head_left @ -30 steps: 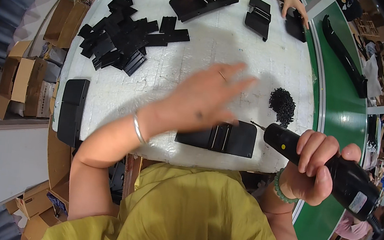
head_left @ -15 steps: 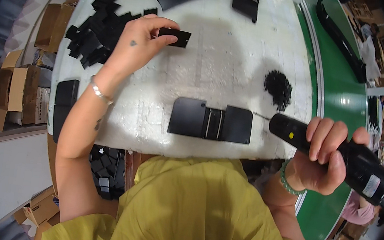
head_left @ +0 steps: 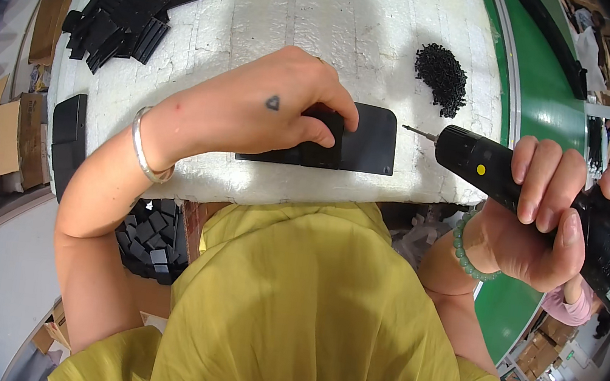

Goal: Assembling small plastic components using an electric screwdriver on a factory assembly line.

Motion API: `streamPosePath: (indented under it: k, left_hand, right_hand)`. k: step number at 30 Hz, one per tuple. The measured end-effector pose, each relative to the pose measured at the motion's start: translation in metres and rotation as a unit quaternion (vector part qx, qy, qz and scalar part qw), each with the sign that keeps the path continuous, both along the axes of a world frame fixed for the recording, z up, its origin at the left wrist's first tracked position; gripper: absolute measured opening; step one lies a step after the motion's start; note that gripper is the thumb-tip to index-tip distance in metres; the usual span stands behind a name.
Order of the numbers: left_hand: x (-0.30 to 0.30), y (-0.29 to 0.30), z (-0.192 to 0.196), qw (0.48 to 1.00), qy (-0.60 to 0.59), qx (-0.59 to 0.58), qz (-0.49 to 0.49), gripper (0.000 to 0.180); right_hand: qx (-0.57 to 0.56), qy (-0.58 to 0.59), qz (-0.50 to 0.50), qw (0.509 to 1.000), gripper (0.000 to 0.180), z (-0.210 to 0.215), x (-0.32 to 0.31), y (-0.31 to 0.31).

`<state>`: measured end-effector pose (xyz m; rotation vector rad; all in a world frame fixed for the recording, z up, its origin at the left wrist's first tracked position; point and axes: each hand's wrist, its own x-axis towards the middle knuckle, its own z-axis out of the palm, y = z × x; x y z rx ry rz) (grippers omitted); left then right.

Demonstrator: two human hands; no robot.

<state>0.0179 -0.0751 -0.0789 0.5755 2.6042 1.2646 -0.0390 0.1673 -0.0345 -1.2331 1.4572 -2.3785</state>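
Observation:
My left hand (head_left: 277, 107) pinches a small black plate (head_left: 322, 151) between thumb and fingers. It holds the plate over the middle of a wide flat black panel (head_left: 372, 139), which lies near the table's front edge. The hand hides the panel's left half and its middle. On the right, my right hand (head_left: 546, 212) is wrapped around a black electric screwdriver (head_left: 469, 159) with a yellow dot. Its thin bit points left, just beside the panel's right end and apart from it. No screw can be made out on the tip.
A heap of black plates (head_left: 117, 11) lies far left on the white table (head_left: 266, 10), small black screws (head_left: 441, 78) far right. Another black panel (head_left: 68, 146) rests at the left edge. Below is a bin of black pieces (head_left: 154, 240). A green surface (head_left: 540, 136) runs along the right.
My left hand has brought the small plate from the far left down onto the panel's middle. The screwdriver stays at the right. The view has shifted, and the other person's hand is out of sight.

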Motion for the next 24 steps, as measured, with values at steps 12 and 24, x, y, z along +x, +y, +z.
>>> streamPosePath:
  k: [12,24]
  left_hand:
    - [0.006,0.017,0.001,0.995,0.050,-0.081,0.003,0.033]
    - [0.023,-0.002,-0.003,0.985,0.073,-0.121,0.100,0.051]
  right_hand:
    - [-0.009,-0.015,-0.011,1.000,0.040,-0.003,-0.002,0.004]
    - [-0.004,0.002,0.024,1.000,0.039,0.002,0.006,-0.012]
